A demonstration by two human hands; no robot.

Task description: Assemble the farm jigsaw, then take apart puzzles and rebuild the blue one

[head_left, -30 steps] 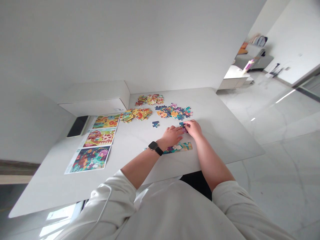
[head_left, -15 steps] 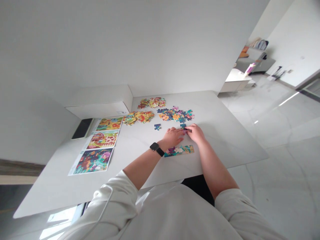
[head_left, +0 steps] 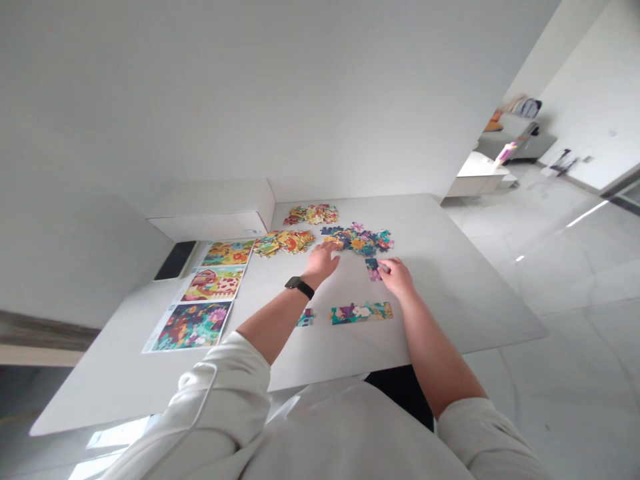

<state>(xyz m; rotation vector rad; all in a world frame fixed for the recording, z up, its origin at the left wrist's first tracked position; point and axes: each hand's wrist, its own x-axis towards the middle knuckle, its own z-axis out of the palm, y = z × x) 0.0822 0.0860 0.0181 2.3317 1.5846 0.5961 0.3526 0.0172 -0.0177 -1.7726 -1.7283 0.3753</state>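
White, smooth-topped desk before us, jigsaw pieces grouped across it. Our left hand, palm down, stands partly open, fingers loosely spread at the near left edge of a loose heap of dark blue, purple and orange puzzle pieces; we cannot tell whether anything lies under the palm. Our right hand has thumb and fingers bent close together at the right edge of a small upright block of dark blue and purple puzzle card, just near of the heap; pinch or mere touch, we cannot tell.

Nearer us lies a joined teal strip with a white animal; left of it, a small teal puzzle section, partly behind our left forearm. Farther left we note a yellow-orange heap of pieces, with a red-and-yellow heap beyond. Three colourful printed picture sheets line the left side.
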